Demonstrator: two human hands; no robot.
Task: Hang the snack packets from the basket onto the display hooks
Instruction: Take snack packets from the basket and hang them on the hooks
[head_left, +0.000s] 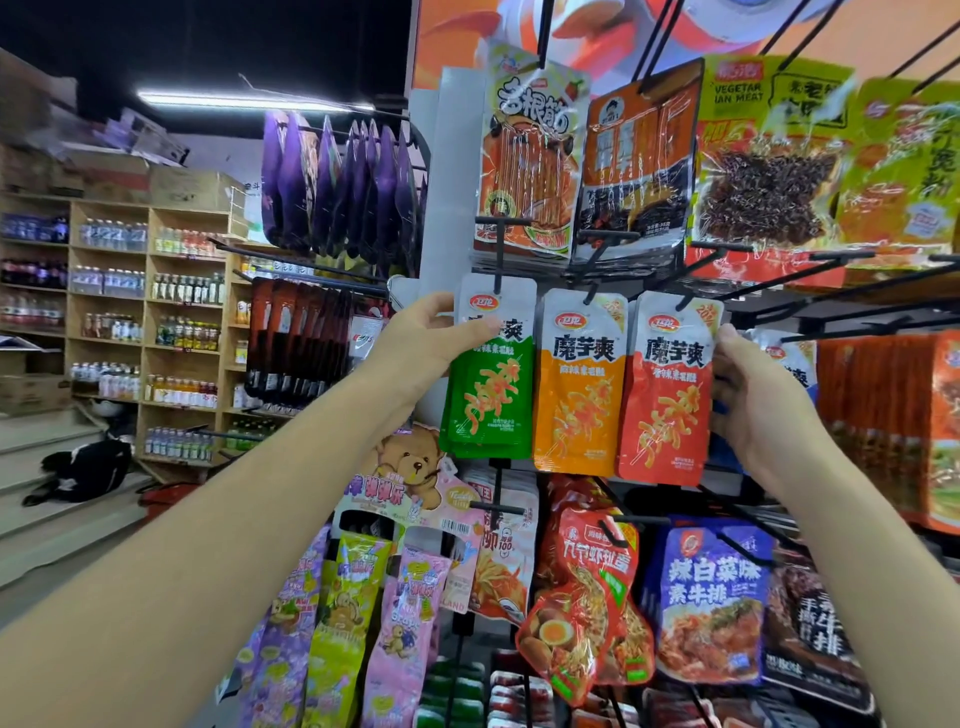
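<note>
Display hooks (498, 249), snack packets (579, 384) hanging — crowded rows

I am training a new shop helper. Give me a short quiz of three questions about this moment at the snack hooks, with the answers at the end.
1. Which packet does the left hand pinch? A. green packet B. orange C. red
2. True or false: the right hand holds the red packet by its right edge.
3. Fill in: the packet hanging between the green and red ones is ____.
Key: 1 A; 2 true; 3 orange packet.
</note>
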